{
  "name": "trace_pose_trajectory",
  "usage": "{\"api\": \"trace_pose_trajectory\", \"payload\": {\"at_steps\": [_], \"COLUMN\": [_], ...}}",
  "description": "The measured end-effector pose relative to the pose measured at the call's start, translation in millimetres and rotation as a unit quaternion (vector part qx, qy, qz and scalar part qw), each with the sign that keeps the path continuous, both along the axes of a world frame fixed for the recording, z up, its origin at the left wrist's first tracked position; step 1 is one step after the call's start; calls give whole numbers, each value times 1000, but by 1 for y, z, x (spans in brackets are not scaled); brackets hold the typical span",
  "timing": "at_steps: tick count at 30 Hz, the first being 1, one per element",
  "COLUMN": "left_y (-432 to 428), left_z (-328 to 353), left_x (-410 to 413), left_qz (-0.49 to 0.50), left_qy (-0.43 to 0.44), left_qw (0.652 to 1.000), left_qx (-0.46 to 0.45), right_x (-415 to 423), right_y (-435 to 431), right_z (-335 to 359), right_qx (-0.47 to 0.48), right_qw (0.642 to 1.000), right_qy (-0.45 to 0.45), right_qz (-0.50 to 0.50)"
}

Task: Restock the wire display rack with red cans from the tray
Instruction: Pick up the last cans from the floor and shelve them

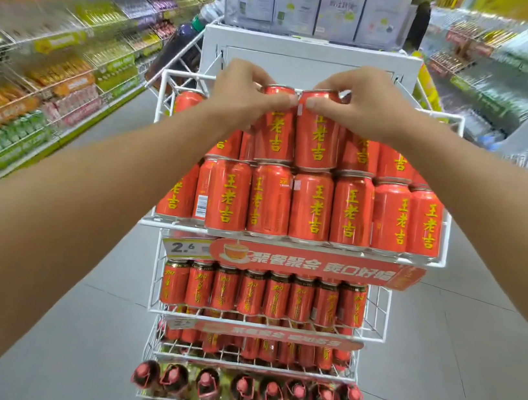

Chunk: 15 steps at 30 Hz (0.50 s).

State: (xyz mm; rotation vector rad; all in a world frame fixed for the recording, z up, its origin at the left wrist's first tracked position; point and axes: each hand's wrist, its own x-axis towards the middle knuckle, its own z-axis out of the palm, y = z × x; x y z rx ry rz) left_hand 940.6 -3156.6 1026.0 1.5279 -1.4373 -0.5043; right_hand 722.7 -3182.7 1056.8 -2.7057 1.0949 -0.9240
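The white wire display rack stands in front of me, its top basket filled with red cans in two stacked layers. My left hand grips the top of a red can in the upper layer. Touching it on the right is a second red can, and my right hand grips its rim. Both cans stand upright on the lower row of cans. No tray is in view.
Lower baskets hold more red cans and dark bottles. A price tag and red banner hang under the top basket. Stocked shelves line both aisle sides. White cartons sit above the rack.
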Motion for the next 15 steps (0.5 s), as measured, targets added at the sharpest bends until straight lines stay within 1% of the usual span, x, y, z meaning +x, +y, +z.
{"api": "trace_pose_trajectory", "payload": {"at_steps": [4, 10, 15], "left_y": [-2, -1, 1], "left_z": [-2, -4, -6], "left_x": [-6, -11, -14], "left_qz": [-8, 4, -8], "left_qy": [-28, -107, -148], "left_qw": [1000, 993, 988], "left_qx": [-1, -46, -53], "right_x": [-3, -3, -4], "right_y": [-4, -9, -10], "right_z": [-2, -8, -9], "right_qx": [-37, -78, -97], "right_qw": [999, 995, 991], "right_qy": [29, 54, 83], "right_qz": [7, -28, -37]}}
